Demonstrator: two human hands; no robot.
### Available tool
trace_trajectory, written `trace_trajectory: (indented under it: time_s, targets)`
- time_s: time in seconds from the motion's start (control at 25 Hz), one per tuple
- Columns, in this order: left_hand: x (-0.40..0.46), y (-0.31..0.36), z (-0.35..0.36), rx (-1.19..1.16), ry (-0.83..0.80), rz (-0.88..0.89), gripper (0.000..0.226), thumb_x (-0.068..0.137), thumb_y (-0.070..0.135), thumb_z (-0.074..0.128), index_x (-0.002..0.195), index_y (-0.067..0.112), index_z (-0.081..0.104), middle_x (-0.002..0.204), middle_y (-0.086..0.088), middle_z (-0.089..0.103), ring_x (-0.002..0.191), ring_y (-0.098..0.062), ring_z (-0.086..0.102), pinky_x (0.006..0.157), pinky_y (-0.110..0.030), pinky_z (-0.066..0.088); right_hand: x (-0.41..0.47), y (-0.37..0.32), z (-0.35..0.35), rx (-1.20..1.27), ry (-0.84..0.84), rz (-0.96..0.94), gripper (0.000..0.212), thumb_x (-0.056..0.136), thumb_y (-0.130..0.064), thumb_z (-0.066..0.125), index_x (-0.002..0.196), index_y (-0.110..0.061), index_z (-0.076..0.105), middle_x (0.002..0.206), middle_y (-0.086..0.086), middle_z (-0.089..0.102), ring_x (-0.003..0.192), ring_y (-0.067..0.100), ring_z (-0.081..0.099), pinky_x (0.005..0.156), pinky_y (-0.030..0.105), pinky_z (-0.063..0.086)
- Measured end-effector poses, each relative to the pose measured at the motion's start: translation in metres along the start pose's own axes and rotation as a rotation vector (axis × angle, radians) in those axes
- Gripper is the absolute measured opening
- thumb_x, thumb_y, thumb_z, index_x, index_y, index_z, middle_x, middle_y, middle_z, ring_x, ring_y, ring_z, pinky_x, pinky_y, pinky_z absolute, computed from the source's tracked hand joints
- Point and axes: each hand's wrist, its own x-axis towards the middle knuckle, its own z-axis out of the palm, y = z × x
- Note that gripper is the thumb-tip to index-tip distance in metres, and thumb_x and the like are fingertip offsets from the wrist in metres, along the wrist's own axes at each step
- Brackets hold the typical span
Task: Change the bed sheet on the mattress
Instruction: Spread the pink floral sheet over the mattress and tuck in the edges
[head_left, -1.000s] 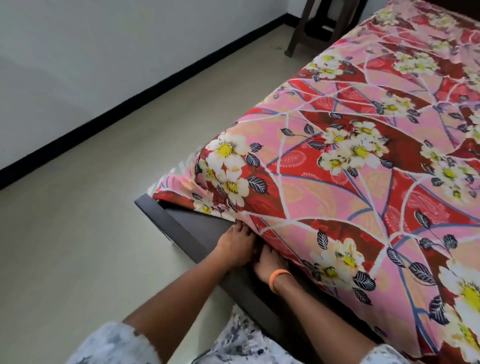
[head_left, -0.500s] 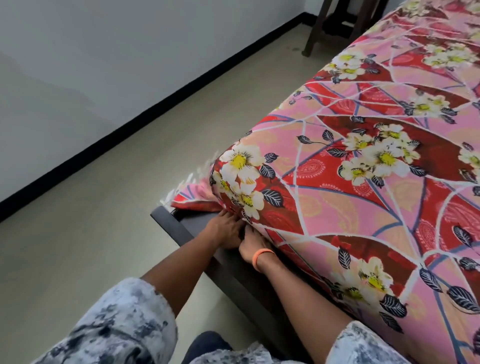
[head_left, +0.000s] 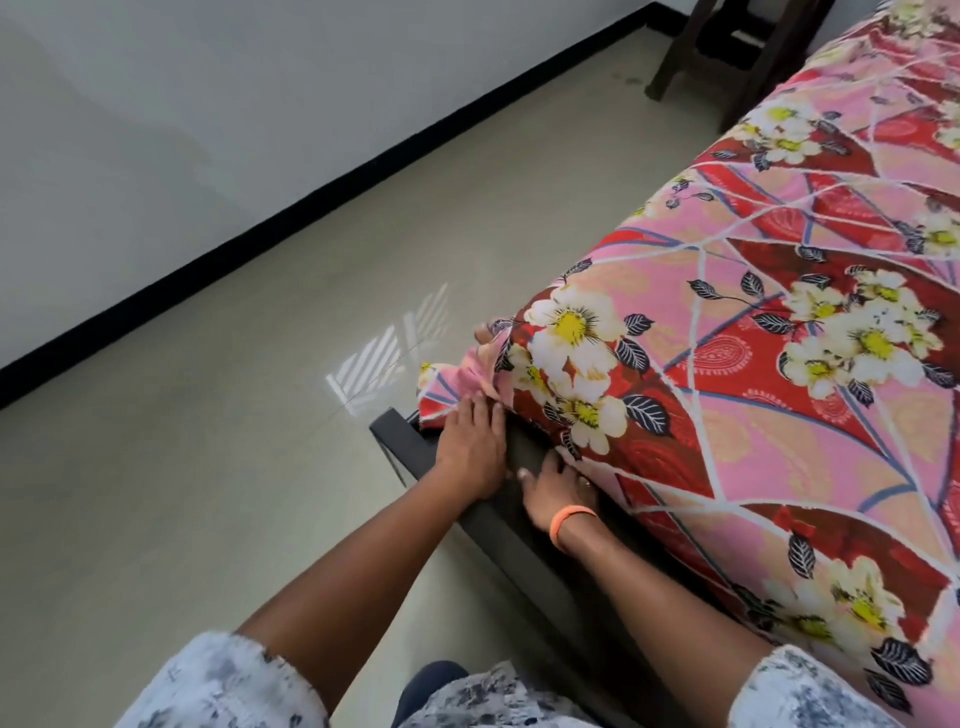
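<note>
Two bare forearms reach forward out of pale mottled sleeves (head_left: 223, 680) toward the near corner of the bed. On the right wrist sits an orange band (head_left: 569, 519). Just past it the right hand (head_left: 553, 491) lies against the lower edge of the mattress side, thumb out on the dark bed frame (head_left: 498, 530), its fingers pushed in under the floral bed sheet (head_left: 779, 415) so that their ends are hidden; whether they pinch the cloth or only press it in cannot be told. Just left of it and a little farther on, the left hand (head_left: 470, 441) lies flat with straight fingers, palm down on the frame's corner, fingertips pressing on a loose bunched fold of the sheet (head_left: 452, 387) that spills out beyond the corner. Above and to the right of both hands the sheet is drawn over the mattress corner and spreads across the top of the bed. Left of the hands lies pale floor (head_left: 208, 467) with a patch of striped light (head_left: 387, 353), then a black skirting line (head_left: 311, 192) under a white wall. Farthest off, beside the bed, stands dark wooden furniture (head_left: 727, 52)
</note>
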Motion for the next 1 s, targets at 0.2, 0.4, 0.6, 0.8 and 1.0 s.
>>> trace_trajectory:
  time_s: [0.2, 0.4, 0.6, 0.8, 1.0]
  targets:
    - [0.036, -0.021, -0.004, -0.007, -0.027, 0.189, 0.1, 0.08, 0.053, 0.059, 0.156, 0.01, 0.01, 0.163, -0.013, 0.007, 0.151, -0.028, 0.002, 0.123, -0.044, 0.003, 0.011, -0.022, -0.009, 0.022, 0.026, -0.287, 0.098, 0.092, -0.041, 0.058, 0.155, -0.006, -0.009, 0.164, 0.013, -0.006, 0.151, 0.027, -0.001, 0.123, 0.038, 0.005]
    - [0.064, -0.019, -0.021, 0.222, -0.018, 0.331, 0.084, 0.077, 0.058, 0.062, 0.146, 0.015, 0.041, 0.149, -0.011, 0.043, 0.14, -0.029, 0.036, 0.117, -0.042, 0.028, 0.034, -0.024, -0.013, 0.291, -0.041, 0.004, 0.142, 0.039, -0.095, 0.055, 0.153, -0.019, 0.019, 0.158, 0.006, 0.029, 0.144, 0.025, 0.03, 0.118, 0.042, 0.028]
    - [0.029, -0.02, -0.006, 0.008, 0.088, 0.314, 0.046, 0.099, 0.02, 0.043, 0.144, 0.007, 0.041, 0.151, -0.015, 0.039, 0.14, -0.031, 0.035, 0.118, -0.042, 0.025, 0.049, -0.028, -0.002, 0.249, -0.04, 0.053, 0.098, 0.076, -0.067, 0.057, 0.154, -0.02, 0.019, 0.16, 0.005, 0.023, 0.148, 0.021, 0.021, 0.123, 0.041, 0.013]
    - [-0.014, -0.046, -0.02, -0.108, 0.255, 0.062, 0.016, 0.091, 0.027, 0.046, 0.093, 0.018, 0.06, 0.097, -0.006, 0.07, 0.09, -0.029, 0.066, 0.08, -0.037, 0.041, 0.032, -0.032, -0.028, 0.45, -0.178, 0.007, 0.093, 0.087, -0.059, 0.059, 0.155, -0.014, 0.014, 0.16, 0.009, 0.022, 0.146, 0.027, 0.024, 0.118, 0.037, 0.021]
    - [-0.021, -0.046, -0.012, -0.255, 0.367, 0.074, 0.036, 0.094, 0.044, 0.031, 0.081, 0.021, 0.054, 0.082, -0.003, 0.066, 0.077, -0.025, 0.063, 0.068, -0.036, 0.047, -0.063, -0.025, -0.007, 0.68, 0.057, 0.012, 0.063, 0.1, -0.053, 0.036, 0.15, -0.015, 0.034, 0.157, 0.007, 0.032, 0.144, 0.021, 0.03, 0.116, 0.035, 0.024]
